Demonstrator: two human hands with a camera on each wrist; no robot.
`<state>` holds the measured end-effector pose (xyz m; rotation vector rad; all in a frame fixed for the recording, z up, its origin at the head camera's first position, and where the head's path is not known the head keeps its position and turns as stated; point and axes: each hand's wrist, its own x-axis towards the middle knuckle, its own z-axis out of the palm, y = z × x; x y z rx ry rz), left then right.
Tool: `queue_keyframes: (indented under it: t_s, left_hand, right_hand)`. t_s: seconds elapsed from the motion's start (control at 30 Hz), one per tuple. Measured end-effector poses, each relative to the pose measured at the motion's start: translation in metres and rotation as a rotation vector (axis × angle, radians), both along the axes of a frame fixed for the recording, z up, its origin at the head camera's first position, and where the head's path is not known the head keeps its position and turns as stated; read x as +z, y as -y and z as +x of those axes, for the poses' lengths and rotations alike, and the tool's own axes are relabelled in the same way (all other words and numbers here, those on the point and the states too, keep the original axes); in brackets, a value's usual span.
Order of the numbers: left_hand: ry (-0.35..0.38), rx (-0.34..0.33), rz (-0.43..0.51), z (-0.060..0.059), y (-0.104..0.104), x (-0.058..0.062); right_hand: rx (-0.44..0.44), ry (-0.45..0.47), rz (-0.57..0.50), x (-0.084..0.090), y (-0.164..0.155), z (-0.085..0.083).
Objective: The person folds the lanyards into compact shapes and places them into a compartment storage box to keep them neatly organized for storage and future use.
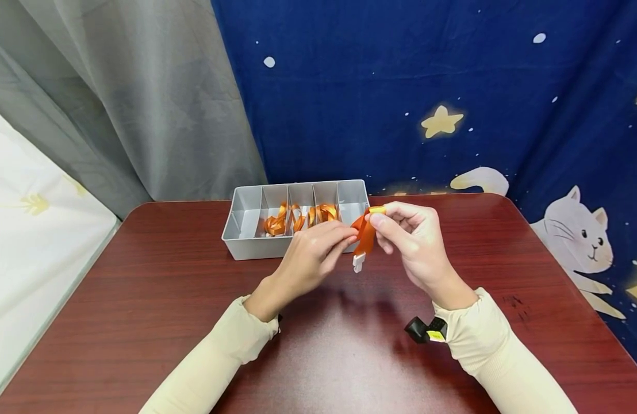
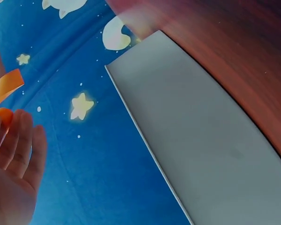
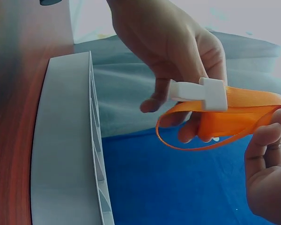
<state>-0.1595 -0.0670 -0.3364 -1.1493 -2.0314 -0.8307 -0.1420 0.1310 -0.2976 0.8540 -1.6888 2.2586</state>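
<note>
A looped orange lanyard (image 1: 365,234) with a white plastic buckle (image 3: 214,94) is held above the table, in front of the grey box's right end. My right hand (image 1: 414,244) pinches its folded upper end between thumb and fingers. From the other side, my left hand (image 1: 315,247) pinches the ribbon between thumb and fingertips, as the left wrist view also shows. The buckle hangs below the ribbon in the head view. A ribbon loop droops beside the left fingers (image 3: 189,131) in the right wrist view.
A grey divided box (image 1: 261,248) stands near the back edge of the reddish-brown table (image 1: 158,310). Several orange ribbons (image 1: 275,223) lie in its middle compartments. A blue curtain (image 1: 349,103) and a grey curtain (image 1: 168,103) hang behind the table.
</note>
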Motion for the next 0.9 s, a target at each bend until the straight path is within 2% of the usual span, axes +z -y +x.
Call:
queue_keyframes:
  t_s: [0.3, 0.53, 0.6, 0.7, 0.83, 0.9]
  left_hand:
    - [0.183, -0.069, 0.009, 0.003, 0.001, -0.005]
    - [0.187, -0.076, 0.052, 0.002, -0.005, -0.009]
    - [0.21, -0.093, 0.078, 0.002, -0.006, -0.01]
    - [0.265, -0.132, 0.12, 0.001, -0.009, -0.013]
    - [0.373, -0.206, 0.173, 0.002, -0.012, -0.015]
    - [0.413, -0.219, 0.187, 0.003, -0.013, -0.016]
  right_hand:
    - [-0.03, 0.014, -0.02, 0.002, 0.001, -0.003]
    - [-0.036, 0.047, -0.029, 0.002, 0.0, -0.004]
    - [-0.037, 0.059, -0.034, 0.002, 0.0, -0.004]
    - [-0.036, 0.074, -0.041, 0.003, 0.001, -0.003]
    - [-0.034, 0.085, -0.049, 0.004, 0.001, -0.002]
    - [-0.034, 0.092, -0.053, 0.005, 0.001, -0.002]
